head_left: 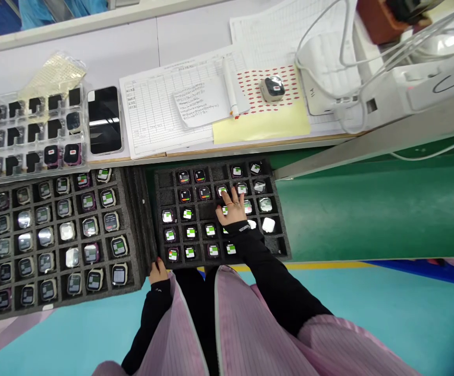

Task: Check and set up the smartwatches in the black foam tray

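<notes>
A dark foam tray (205, 211) holds square smartwatches in its compartments, many with lit green-and-white screens. My right hand (233, 210) is over the middle of this tray, fingers spread and reaching down to the watches. One fingertip appears to touch a smartwatch (222, 191) in the second row; another smartwatch (241, 188) sits by the other fingers. The hand and sleeve hide some compartments. At the tray's near left corner, my left hand (158, 271) has its fingers bent against the foam edge and seems to grip it.
A second foam tray (60, 279) full of smartwatches lies to the left. On the bench above are a clear blister tray (23, 128), a phone (105, 120), paper forms (152, 104), a marker (230, 86), a single smartwatch (273, 89) and a white charger with cables (324, 73).
</notes>
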`<move>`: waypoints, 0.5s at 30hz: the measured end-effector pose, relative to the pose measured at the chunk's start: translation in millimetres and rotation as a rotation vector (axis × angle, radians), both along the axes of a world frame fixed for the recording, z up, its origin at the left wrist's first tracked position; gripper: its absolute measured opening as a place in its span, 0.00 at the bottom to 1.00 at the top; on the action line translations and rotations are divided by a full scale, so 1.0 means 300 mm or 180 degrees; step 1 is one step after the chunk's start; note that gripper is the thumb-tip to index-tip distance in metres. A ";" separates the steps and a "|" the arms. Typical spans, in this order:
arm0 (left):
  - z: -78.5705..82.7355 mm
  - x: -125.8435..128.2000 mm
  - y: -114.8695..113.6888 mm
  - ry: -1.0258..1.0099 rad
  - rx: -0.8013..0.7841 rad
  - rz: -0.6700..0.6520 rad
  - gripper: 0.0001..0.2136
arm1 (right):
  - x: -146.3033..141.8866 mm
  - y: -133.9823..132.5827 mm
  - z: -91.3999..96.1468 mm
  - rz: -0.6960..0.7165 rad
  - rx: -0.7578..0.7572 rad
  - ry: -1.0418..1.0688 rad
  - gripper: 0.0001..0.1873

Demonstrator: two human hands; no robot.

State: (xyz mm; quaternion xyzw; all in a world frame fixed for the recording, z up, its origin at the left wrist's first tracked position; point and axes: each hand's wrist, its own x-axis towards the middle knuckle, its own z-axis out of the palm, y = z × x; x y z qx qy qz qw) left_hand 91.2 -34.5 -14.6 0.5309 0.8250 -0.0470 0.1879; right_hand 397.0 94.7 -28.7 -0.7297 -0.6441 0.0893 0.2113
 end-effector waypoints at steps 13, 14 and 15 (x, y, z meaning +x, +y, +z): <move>-0.054 0.012 0.010 -0.0346 0.0294 0.0792 0.19 | 0.192 -0.075 -0.009 -0.0361 0.0241 0.0186 0.28; -0.054 0.015 0.010 -0.0344 0.0329 0.0824 0.19 | 0.194 -0.077 -0.005 -0.0377 0.0237 0.0220 0.27; -0.053 0.019 0.010 -0.0340 0.0363 0.0852 0.19 | 0.191 -0.076 0.002 -0.0347 0.0222 0.0258 0.27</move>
